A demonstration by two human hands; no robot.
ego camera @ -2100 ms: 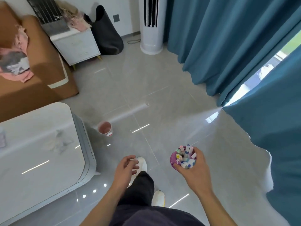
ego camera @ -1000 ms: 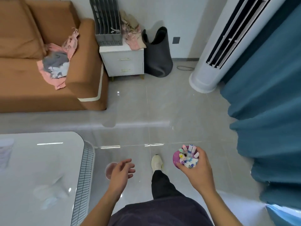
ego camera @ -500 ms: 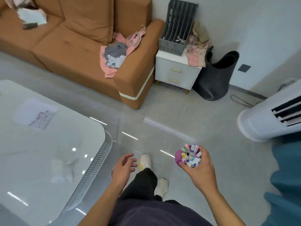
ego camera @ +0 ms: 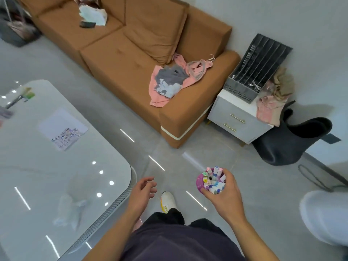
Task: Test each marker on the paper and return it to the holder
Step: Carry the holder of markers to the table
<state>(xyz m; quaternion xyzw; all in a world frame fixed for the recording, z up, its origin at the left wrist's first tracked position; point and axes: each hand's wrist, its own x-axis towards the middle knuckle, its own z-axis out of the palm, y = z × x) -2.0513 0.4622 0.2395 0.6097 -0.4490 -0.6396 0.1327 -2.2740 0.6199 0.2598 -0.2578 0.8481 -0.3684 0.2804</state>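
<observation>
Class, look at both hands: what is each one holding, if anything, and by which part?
The right hand holds the purple marker-filled holder cup by its side wall and rim. The left hand is open and holds nothing.

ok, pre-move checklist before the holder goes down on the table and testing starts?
1. Holder gripped by right hand: ok.
2. Markers seated in holder, none falling: ok.
3. Left hand open and free to pull a marker: ok.
4. Paper on the table, with scribbles along one end: ok.
5. Bare table surface near the paper for the holder: ok.
6. Holder over the table: not ok, it is over the floor.
</observation>
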